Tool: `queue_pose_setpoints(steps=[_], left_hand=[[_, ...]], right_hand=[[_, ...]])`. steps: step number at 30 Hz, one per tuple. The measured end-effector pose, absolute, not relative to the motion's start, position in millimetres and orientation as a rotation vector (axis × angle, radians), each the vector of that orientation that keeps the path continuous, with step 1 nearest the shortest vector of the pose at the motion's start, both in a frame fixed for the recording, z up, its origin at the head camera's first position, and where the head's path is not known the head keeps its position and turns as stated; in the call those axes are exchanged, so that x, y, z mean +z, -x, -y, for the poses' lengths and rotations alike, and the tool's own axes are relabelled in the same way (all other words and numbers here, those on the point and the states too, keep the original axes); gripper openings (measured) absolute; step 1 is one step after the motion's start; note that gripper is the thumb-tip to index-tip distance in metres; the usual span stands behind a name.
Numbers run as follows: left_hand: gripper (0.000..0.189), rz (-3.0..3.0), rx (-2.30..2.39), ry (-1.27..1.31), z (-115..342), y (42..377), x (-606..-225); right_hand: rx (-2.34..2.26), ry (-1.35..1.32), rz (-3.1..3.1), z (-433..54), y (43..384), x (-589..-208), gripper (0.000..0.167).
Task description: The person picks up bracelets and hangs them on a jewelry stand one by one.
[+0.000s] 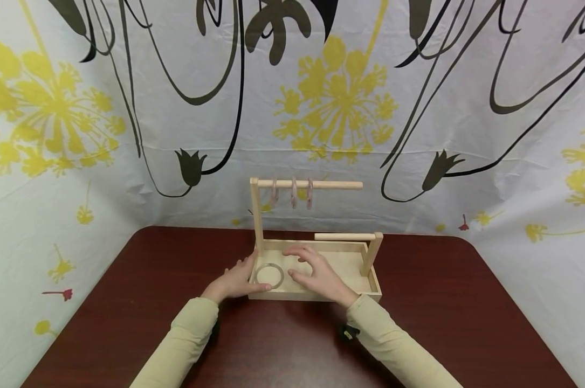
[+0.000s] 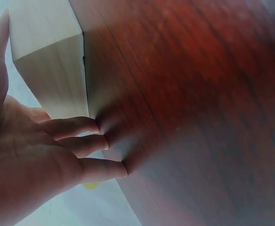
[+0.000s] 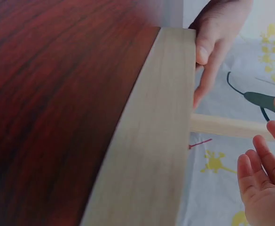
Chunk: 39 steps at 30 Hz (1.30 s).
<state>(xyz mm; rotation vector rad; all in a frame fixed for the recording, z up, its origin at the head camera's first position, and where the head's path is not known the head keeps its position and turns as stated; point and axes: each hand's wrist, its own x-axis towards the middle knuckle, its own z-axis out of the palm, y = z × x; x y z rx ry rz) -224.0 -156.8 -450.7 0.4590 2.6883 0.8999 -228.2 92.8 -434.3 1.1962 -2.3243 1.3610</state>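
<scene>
A pale wooden tray rack [image 1: 316,295] stands on the table. My left hand [image 1: 235,279] rests against its left end, thumb over the front rim and index finger by the tall post [image 1: 257,215]. In the left wrist view, the other fingers [image 2: 74,127] reach down to the tabletop, fairly straight. A clear ring [image 1: 281,276] lies at the tray's left end, close to the left thumb. Over the tray's middle, my right hand [image 1: 318,275] has fingers spread and softly bent, holding nothing. Three pinkish clear rings [image 1: 294,194] hang from the upper bar [image 1: 341,185].
A lower bar [image 1: 343,236] juts left from the short post [image 1: 372,254] at the tray's right end. The dark red-brown table [image 1: 438,307] extends on both sides. Behind it hangs a white cloth [image 1: 253,124] with yellow and dark plant prints.
</scene>
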Motion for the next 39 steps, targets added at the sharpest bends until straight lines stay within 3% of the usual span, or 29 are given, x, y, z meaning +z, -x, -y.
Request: queue_pose_setpoints(steps=[18, 39], left_hand=[[0.108, -2.677, 0.872, -0.485, 159.0, 225.9, -448.4], [0.107, -2.645, 0.868, -0.484, 161.7, 227.5, -448.8]], right_hand=[[1.397, -1.241, 2.406, -77.2, 234.9, -455.5, 0.041], [1.154, -1.286, 2.778, -60.4, 249.9, -442.8, 0.045]])
